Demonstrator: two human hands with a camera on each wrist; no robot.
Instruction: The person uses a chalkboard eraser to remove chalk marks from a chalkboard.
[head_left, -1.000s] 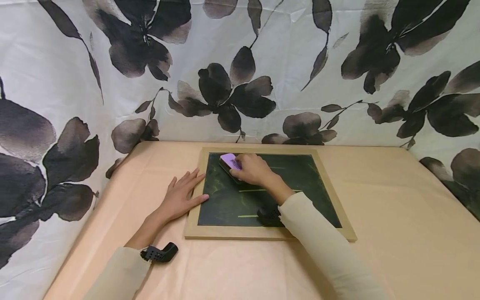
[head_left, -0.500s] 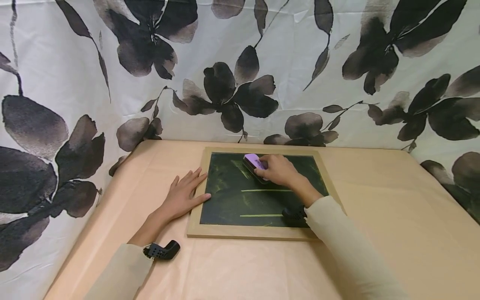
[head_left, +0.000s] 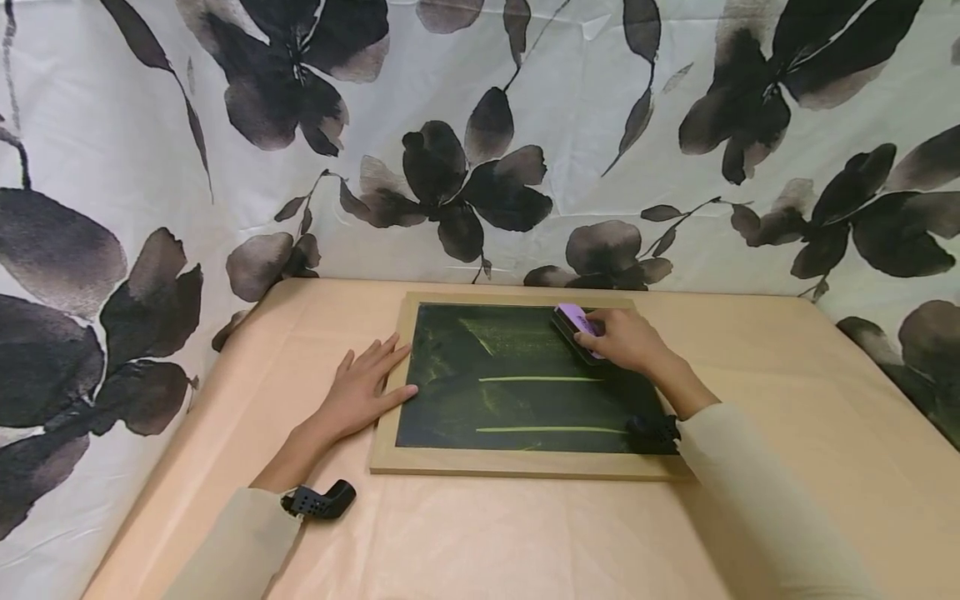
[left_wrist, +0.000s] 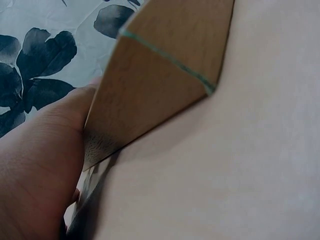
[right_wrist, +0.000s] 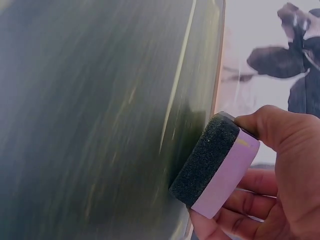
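A wood-framed chalkboard (head_left: 450,400) lies on the table, with yellow chalk lines across its middle and lower part and a smeared chalk patch at the upper left. My right hand (head_left: 626,340) grips a chalkboard eraser (head_left: 576,321), purple on top with a dark felt underside, at the board's upper right. In the right wrist view the eraser (right_wrist: 217,170) is tilted, its felt facing the board, thumb on one end and fingers around the other. My left hand (head_left: 363,390) rests on the board's left frame edge, fingers spread; the left wrist view shows it beside the wooden frame (left_wrist: 155,70).
A peach-coloured cloth covers the table (head_left: 787,417). Behind it hangs a white curtain (head_left: 585,108) with dark flowers. A black camera (head_left: 318,500) sits on the left wrist, and another (head_left: 652,429) on the right wrist overlaps the board's lower right.
My right hand has moved the eraser rightward along the board's upper part, from upper left to upper right, uncovering a smeared chalk patch. The left hand has stayed on the frame.
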